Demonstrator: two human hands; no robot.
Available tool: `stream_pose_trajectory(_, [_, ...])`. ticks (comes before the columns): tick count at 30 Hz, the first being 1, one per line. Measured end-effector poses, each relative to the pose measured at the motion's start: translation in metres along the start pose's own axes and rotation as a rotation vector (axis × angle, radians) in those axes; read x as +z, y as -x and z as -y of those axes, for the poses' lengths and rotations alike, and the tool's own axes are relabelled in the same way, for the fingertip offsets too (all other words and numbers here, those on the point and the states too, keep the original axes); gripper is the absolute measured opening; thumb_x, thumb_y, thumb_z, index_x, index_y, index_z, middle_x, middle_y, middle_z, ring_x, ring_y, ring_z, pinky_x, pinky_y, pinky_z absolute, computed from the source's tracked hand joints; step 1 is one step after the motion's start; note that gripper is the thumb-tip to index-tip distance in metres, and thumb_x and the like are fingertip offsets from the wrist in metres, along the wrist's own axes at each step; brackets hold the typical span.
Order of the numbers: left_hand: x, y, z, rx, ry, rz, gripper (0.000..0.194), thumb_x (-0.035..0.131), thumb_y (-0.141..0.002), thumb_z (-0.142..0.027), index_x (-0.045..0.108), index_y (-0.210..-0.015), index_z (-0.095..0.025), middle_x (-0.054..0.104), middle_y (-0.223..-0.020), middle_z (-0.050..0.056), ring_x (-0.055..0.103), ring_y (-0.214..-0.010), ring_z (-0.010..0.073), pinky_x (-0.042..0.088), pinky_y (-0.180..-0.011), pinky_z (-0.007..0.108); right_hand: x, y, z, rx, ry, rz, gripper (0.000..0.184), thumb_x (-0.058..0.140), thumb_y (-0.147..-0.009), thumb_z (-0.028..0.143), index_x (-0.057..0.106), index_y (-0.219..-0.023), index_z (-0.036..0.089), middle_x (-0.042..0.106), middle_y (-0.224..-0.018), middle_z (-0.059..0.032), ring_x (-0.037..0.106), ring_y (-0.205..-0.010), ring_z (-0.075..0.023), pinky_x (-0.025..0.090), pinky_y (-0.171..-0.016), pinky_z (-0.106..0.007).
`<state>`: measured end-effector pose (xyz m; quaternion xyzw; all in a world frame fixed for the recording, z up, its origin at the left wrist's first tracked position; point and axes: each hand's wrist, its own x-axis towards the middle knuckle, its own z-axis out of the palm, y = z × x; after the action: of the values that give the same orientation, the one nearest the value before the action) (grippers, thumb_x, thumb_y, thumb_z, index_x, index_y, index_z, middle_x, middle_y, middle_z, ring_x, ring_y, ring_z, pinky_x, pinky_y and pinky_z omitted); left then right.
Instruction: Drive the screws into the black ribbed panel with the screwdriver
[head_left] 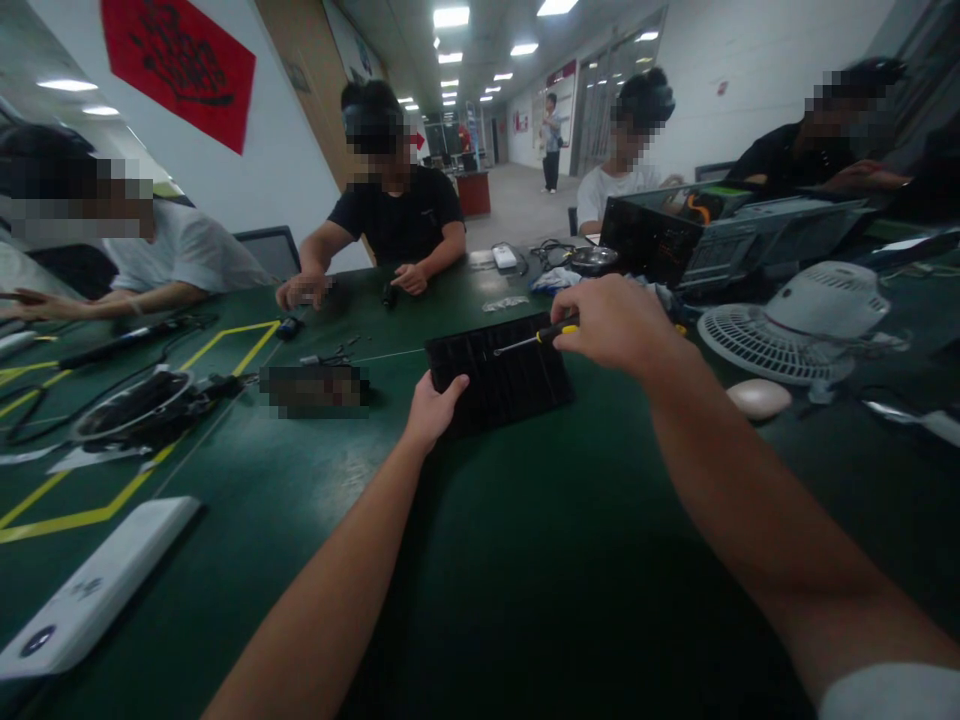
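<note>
My left hand (435,408) grips the left edge of a flat black rectangular panel (525,385), its thumb lying on the upper face. Ribs or compartments run across that dark face; its exact kind I cannot tell. In my right hand (611,322) is a screwdriver (551,332) with a black and yellow handle, held by the fingers. Its metal shaft points left over the panel, and the tip (496,352) is at or just above the surface. Whether the tip touches the panel does not show.
A grey-white fan (795,325) and a pale computer mouse (759,399) lie to the right, before an opened computer case (660,240). Cables and a black device (154,405) lie left, near a white box-like device (101,585). Co-workers sit around the green table (525,560).
</note>
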<state>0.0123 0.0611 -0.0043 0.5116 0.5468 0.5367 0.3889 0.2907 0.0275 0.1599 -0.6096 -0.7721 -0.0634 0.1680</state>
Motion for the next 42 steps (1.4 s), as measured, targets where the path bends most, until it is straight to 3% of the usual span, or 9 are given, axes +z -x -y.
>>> stream_pose_trajectory(42, [-0.0011, -0.0015, 0.0047, -0.012, 0.026, -0.015, 0.044, 0.088, -0.079, -0.039, 0.074, -0.116, -0.019, 0.082, -0.118, 0.012, 0.077, -0.112, 0.0327, 0.058, -0.11, 0.055, 0.0025, -0.0025, -0.0029, -0.005, -0.015, -0.015, 0.026, 0.081, -0.084, 0.036, 0.088, -0.107, 0.028, 0.084, -0.112, -0.01, 0.075, -0.11, -0.0376, 0.056, -0.084, -0.047])
